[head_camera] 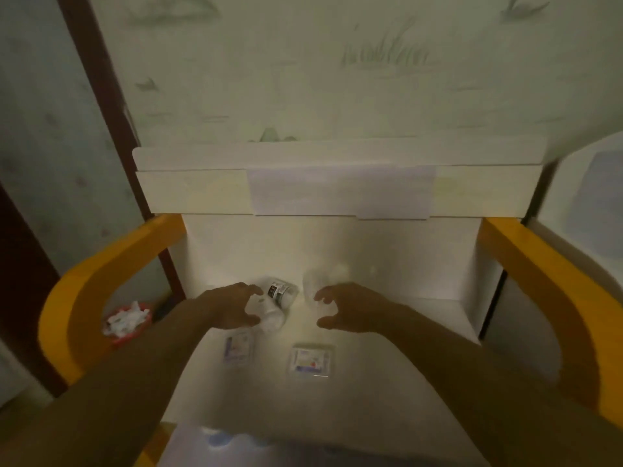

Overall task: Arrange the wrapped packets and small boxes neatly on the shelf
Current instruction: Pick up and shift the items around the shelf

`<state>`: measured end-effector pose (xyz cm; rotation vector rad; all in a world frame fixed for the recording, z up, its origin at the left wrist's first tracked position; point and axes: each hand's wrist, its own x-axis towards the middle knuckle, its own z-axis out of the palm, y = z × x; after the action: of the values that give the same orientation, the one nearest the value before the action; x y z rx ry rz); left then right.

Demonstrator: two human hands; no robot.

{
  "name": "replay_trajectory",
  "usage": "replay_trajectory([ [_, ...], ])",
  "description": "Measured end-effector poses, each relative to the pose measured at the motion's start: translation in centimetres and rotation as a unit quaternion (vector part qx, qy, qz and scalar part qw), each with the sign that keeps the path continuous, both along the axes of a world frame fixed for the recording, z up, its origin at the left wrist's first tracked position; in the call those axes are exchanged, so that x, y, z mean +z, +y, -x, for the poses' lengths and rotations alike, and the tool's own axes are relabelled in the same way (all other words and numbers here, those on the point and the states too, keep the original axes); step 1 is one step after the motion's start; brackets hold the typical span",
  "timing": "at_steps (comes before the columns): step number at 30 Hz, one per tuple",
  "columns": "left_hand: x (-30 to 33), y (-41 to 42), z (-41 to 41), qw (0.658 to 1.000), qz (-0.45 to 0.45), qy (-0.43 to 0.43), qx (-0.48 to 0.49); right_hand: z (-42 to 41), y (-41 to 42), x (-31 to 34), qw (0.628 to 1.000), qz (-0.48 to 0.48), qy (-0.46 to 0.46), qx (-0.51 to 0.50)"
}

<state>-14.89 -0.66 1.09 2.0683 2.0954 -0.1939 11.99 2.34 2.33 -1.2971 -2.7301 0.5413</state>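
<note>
shelf (337, 251): matt white board
packets (279, 305): clear glossy plastic wrap
side rails (539, 274): smooth yellow, painted look

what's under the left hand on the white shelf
Under the left hand lie clear wrapped packets, one bearing a black label, on the white shelf. The palm covers their left ends, so anything more beneath it cannot be seen.
</note>
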Motion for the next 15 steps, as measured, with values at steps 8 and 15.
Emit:
replay_trajectory([
  [8, -4.3, 2.0, 1.3, 0.998, -0.041, -0.029, -0.026, 4.2, -1.6, -6.6, 0.997, 0.048, -0.053, -0.009],
  [15, -5.8, 2.8, 2.3, 0.997, -0.028, -0.074, -0.007, 4.5, -2.0, -9.0, 0.996, 0.064, -0.064, -0.025],
])
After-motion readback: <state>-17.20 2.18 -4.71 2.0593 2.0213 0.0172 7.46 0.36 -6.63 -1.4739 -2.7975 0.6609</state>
